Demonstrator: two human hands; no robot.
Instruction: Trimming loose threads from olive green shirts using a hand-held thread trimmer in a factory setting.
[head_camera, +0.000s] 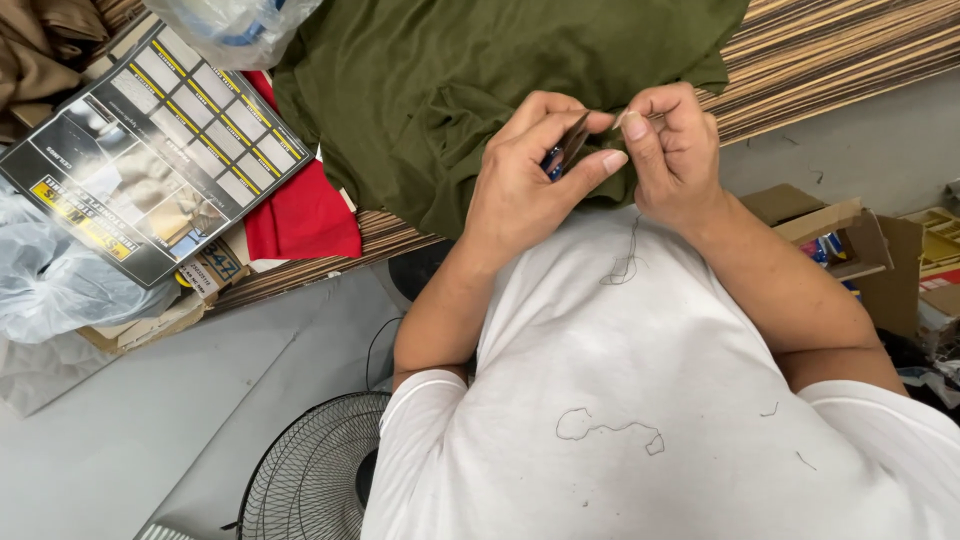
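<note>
Two bare hands meet over the near edge of an olive-green knit garment (450, 90) that lies spread on the striped wood-grain bench (850, 50). The left hand (525, 180) has its grip closed around a small dark metal tool with a blue part (565, 152), thumb and forefinger pinched on it, the tip pointing toward the other hand. The right hand (675, 150) has its grip shut too, fingertips pinching a fold of the green fabric at the hem, just beside the tool's tip. Whether the tool touches the cloth cannot be told.

Below the hands the person's white shirt (640, 400) fills the lower middle of the view, with several loose dark threads (610, 428) lying on it.

Left of the green garment, a piece of red cloth (300, 215) lies partly beneath a dark printed card with yellow-edged panels (150, 150). Clear plastic bags (50, 280) sit at the far left, and another at the top edge. Brown fabric (40, 50) is bunched in the upper left corner.

On the grey floor (130, 430) beneath the bench edge stands a fan with a black wire guard (310, 480). At the right, open brown cardboard boxes (850, 230) hold mixed small items.
</note>
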